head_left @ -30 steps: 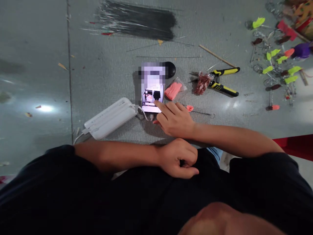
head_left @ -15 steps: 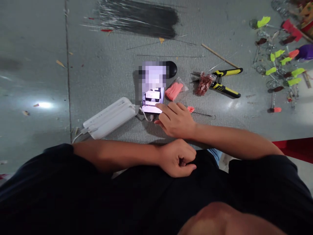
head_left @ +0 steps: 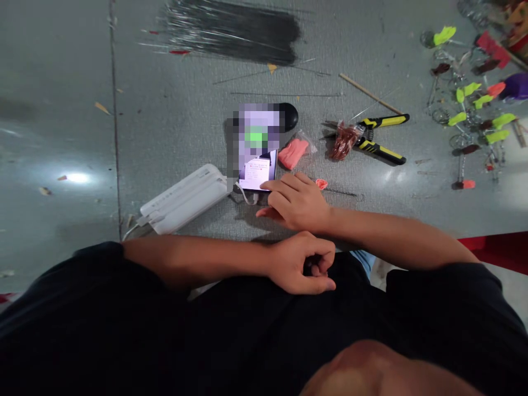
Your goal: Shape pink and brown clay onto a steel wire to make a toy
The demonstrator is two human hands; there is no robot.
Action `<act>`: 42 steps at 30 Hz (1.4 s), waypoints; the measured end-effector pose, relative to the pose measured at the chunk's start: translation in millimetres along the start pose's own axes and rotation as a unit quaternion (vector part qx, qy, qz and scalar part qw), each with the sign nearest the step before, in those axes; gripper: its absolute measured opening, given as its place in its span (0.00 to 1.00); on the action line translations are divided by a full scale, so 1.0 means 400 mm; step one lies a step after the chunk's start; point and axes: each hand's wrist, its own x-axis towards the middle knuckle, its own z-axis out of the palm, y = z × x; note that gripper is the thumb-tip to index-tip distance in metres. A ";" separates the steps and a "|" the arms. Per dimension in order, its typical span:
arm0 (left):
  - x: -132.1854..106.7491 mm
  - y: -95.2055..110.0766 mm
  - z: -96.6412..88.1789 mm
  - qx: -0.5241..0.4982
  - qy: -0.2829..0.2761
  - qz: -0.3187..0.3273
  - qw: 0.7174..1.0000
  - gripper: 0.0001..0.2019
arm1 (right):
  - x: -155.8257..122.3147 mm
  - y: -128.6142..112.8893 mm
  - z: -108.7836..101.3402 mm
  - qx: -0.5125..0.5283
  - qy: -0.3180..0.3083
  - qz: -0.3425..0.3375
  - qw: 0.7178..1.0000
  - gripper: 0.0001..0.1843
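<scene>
One finger (head_left: 268, 187) at the phone (head_left: 256, 177)

Our right hand (head_left: 297, 203) holds nothing: that finger reaches the lower part of the lit phone, the others half bent, the thumb apart. Whether it presses, we cannot tell. Our left hand (head_left: 304, 264) curls loosely by our shirt (head_left: 247, 335), thumb and forefinger apart, nothing seen in it.

The phone lies face up on the table (head_left: 177, 132), its upper part blurred. We'd do best to touch lightly with one fingertip, the rest clear of the glass, and leave the cable (head_left: 246, 198) slack at the phone's near end so nothing slides.

Just right lies a pink packet (head_left: 293, 154); farther right, a brown packet (head_left: 345, 143) against the pliers (head_left: 381, 150). Left is a power bank (head_left: 185, 199); well beyond, a wire bundle (head_left: 251, 33).
</scene>
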 end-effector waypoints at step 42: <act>0.011 -0.020 0.000 -0.024 -0.001 -0.044 0.999 0.06 | -0.008 -0.008 0.005 -0.058 -0.065 0.035 0.996 0.22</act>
